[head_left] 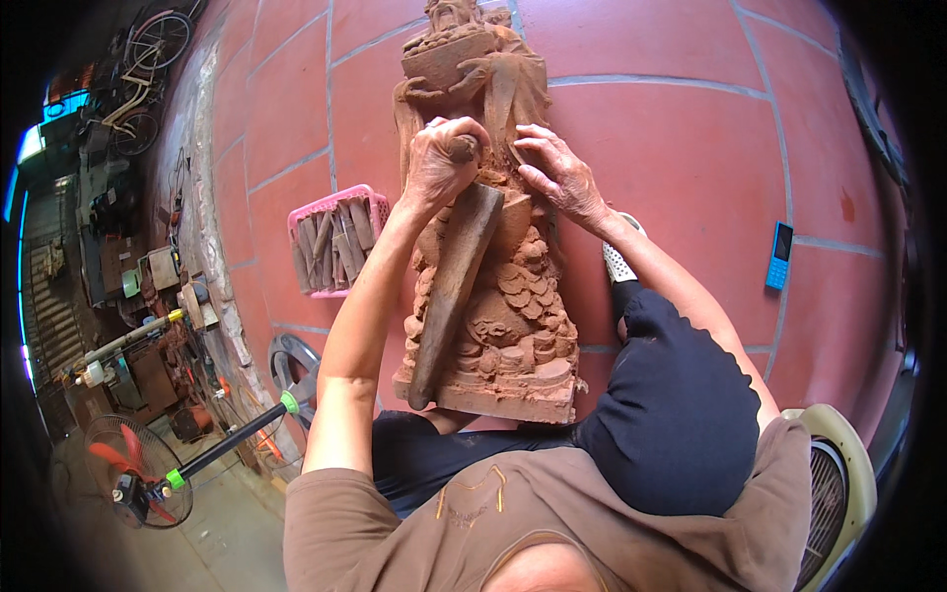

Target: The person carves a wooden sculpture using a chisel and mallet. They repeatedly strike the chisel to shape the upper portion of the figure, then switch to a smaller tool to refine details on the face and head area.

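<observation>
A reddish-brown carved wooden statue (pixel 528 316) lies on its back before me, its head at the far end and its base near my legs. My left hand (pixel 446 163) is closed in a fist around a tool with a round wooden handle end (pixel 462 149), above the statue's middle. The tool's working end is hidden. A long, thick wooden club (pixel 456 296) slants down over the statue from just below that fist; whether it joins the held handle I cannot tell. My right hand (pixel 567 178) is open, fingers apart and slightly bent, its fingertips at the statue's right side.
A pink plastic basket (pixel 370 197) full of wooden-handled tools stands left of the statue. On the red tile floor (pixel 671 148) lies a blue phone (pixel 779 257) to the right. A fan (pixel 133 469) is at lower left, near clutter and bicycles (pixel 143 84). My bent legs flank the base.
</observation>
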